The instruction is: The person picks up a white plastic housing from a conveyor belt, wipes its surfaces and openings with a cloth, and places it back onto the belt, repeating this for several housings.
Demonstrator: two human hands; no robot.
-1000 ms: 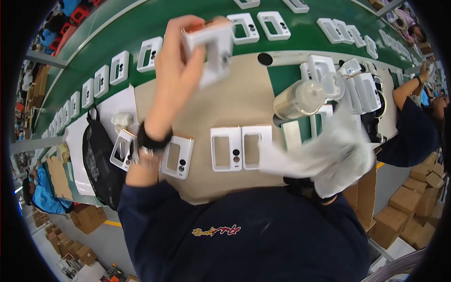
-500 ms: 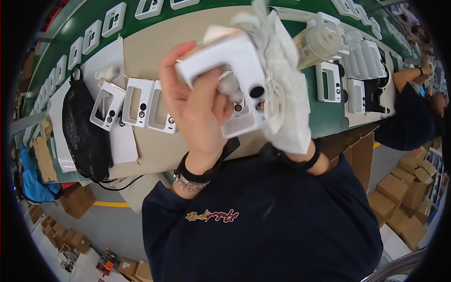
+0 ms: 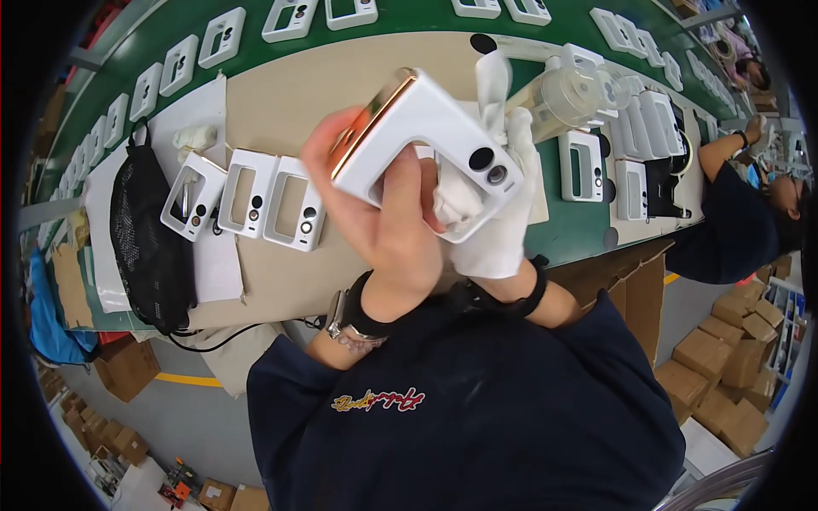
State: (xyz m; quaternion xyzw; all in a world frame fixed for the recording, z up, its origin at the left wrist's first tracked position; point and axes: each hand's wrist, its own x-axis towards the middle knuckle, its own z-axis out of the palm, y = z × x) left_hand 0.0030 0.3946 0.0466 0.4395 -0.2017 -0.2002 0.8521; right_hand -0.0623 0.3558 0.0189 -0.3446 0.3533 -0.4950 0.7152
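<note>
Apparently unfinished, a white housing hangs above the worktop, the left hand and gloved right hand clamped on it; three similar housings, status unclear, lie leftward.

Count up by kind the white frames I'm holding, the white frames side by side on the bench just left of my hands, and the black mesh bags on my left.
Held white frame: 1
White frames side by side: 3
Black mesh bag: 1
Total: 5
</note>
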